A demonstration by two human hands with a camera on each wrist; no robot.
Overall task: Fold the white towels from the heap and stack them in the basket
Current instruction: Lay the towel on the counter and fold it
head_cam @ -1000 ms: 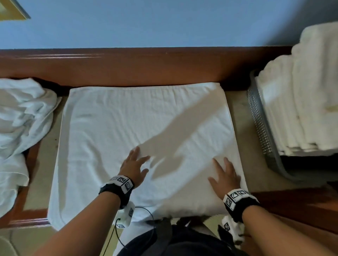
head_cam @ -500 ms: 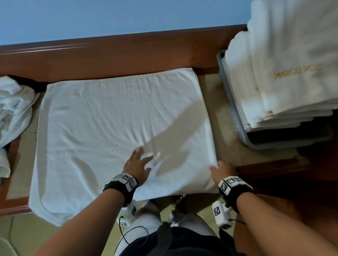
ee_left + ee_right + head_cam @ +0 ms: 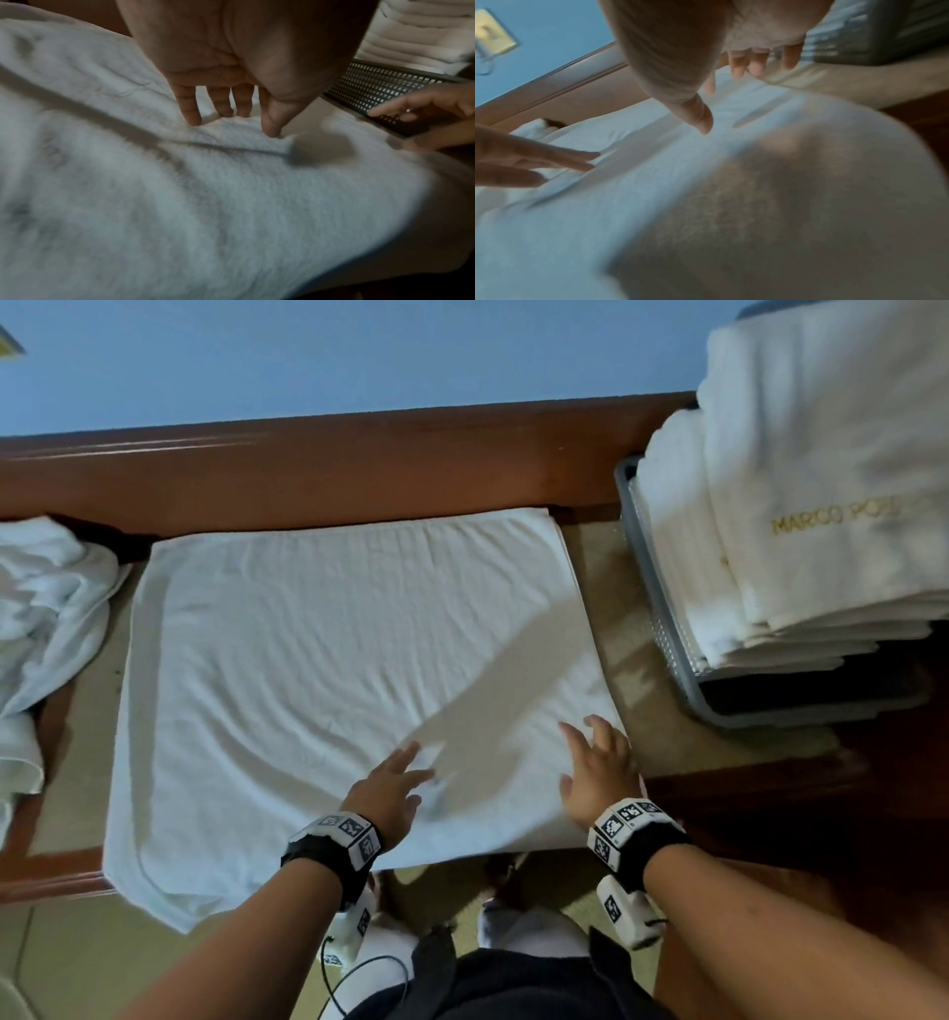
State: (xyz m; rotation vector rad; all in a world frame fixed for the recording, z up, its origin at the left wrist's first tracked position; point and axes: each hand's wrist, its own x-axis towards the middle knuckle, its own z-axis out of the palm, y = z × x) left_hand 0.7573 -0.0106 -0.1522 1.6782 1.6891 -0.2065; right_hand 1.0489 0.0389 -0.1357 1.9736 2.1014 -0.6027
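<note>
Nearest the person, both hands lie on a white towel (image 3: 328,670) spread flat over the counter (image 3: 606,608), its near edge hanging a little over the front. The left hand (image 3: 387,796) rests near the middle of that near edge, fingers straight and slightly spread; the left wrist view shows the fingertips (image 3: 192,119) pressing down into the terry, raising a small ridge, with nothing gripped. The right hand (image 3: 598,773) sits at the towel's near right corner, fingers extended and parted, palm down; from the right wrist view the thumb (image 3: 700,119) points down toward the cloth while the other fingers reach out above the towel's right edge, and whether they touch it is unclear through the blur. Neither hand holds anything.

Farther left, the heap (image 3: 46,618) of crumpled white towels lies just beside the spread one. To the right, a grey perforated basket (image 3: 662,608) stands on the counter, piled high with folded towels (image 3: 801,516), the top one bearing gold lettering. Behind runs a brown wooden ledge (image 3: 334,464) under a blue wall (image 3: 359,351).
</note>
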